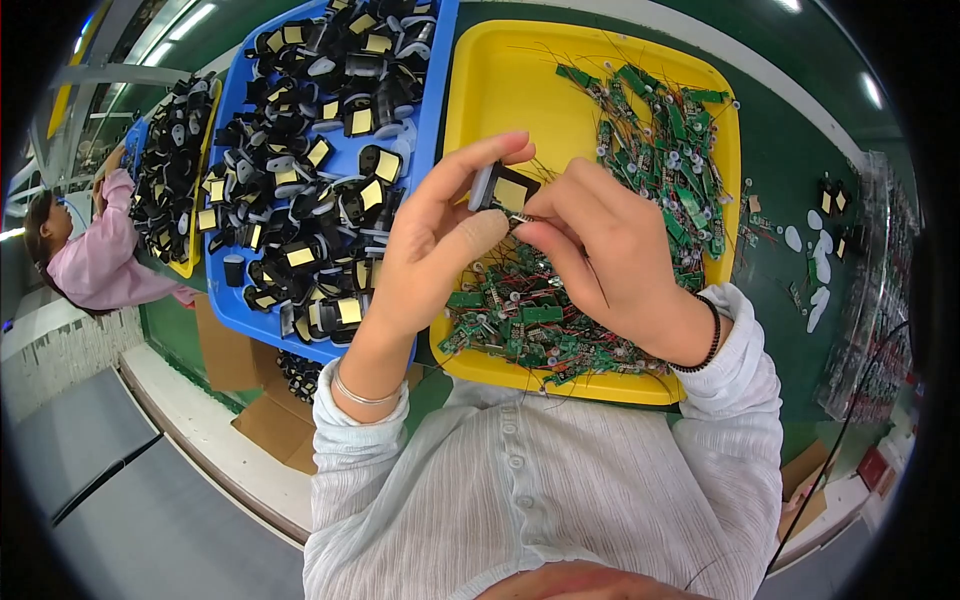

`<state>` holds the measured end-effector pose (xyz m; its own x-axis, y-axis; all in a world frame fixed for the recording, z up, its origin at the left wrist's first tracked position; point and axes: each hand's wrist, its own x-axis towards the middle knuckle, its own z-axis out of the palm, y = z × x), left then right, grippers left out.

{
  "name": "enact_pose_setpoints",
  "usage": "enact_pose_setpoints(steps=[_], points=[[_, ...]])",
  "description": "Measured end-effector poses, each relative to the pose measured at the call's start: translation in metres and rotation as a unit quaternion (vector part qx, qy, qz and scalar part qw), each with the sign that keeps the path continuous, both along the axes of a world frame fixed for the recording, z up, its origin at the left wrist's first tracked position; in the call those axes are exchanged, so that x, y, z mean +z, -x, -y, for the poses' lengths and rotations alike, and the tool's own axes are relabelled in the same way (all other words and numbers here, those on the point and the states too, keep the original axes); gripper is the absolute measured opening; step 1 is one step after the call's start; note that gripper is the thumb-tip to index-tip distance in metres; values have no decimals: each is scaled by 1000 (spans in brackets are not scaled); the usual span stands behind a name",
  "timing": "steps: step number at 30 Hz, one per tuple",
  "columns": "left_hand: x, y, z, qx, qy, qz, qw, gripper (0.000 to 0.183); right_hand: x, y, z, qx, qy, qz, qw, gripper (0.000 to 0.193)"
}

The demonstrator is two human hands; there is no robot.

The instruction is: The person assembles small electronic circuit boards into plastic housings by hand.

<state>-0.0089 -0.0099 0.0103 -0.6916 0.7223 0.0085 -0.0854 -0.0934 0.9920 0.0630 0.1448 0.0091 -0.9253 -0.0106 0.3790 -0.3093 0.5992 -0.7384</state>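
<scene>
The housing tray [432,100] lies left of the board tray [500,90] holding circuit boards [541,314].

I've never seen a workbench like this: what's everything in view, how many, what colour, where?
Table: one, green, underneath
Yellow tray: one, yellow, centre-right
Circuit boards: many, green with thin wires, in that tray
Blue tray: one, blue, left of centre
Black housings: many, black, cream-patched, mostly in the blue tray
Second yellow tray: one, yellow, far left
White pieces: several, white, table's right
Clear plastic stack: one, transparent, far right
Cardboard box: at least one, brown, lower left
Co-worker: one, pink top, far left
Held housing: one, black and grey, above the yellow tray
Shirt: one, white, bottom centre
Left hand: one, gripping the held housing
Right hand: one, pinching a small part there
</scene>
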Motion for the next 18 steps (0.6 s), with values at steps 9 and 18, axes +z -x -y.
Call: enact_pose_setpoints(steps=[9,18], points=[[-10,7,11,5,123,-189,974,51,-1,1,-2,28,185,84,979,11],[0,-2,4,59,79,-147,984,43,1,5,-7,49,211,119,969,9]])
